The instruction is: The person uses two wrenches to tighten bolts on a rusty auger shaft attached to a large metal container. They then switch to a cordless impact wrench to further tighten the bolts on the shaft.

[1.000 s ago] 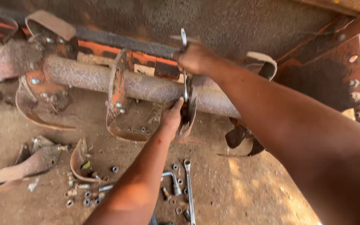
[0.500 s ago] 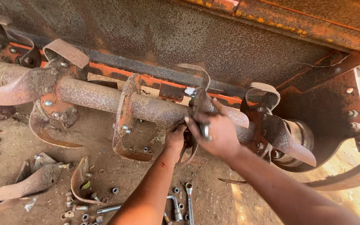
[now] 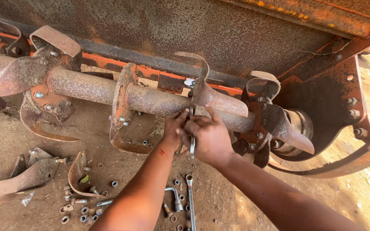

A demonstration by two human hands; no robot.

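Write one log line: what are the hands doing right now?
left hand: steadies curved blade at shaft | right hand: grips wrench at blade's flange | ground: loose nuts, spare spanner

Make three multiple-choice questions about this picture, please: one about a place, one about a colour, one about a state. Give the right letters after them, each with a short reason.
1. Where does the long spanner lie?
A. on the dirt ground below the hands
B. on top of the shaft
C. hung on the machine's frame

2. What colour is the strip along the housing behind the shaft?
A. blue
B. orange
C. white

3. What is the right hand doing?
A. resting flat on the ground
B. hanging free in the air
C. closed around a slim metal tool by the blade

Answers:
1 A: it lies on the soil among loose nuts and a bent socket wrench.
2 B: an orange painted strip shows under the rust.
3 C: the fingers wrap the tool, and the left hand meets it at the shaft.
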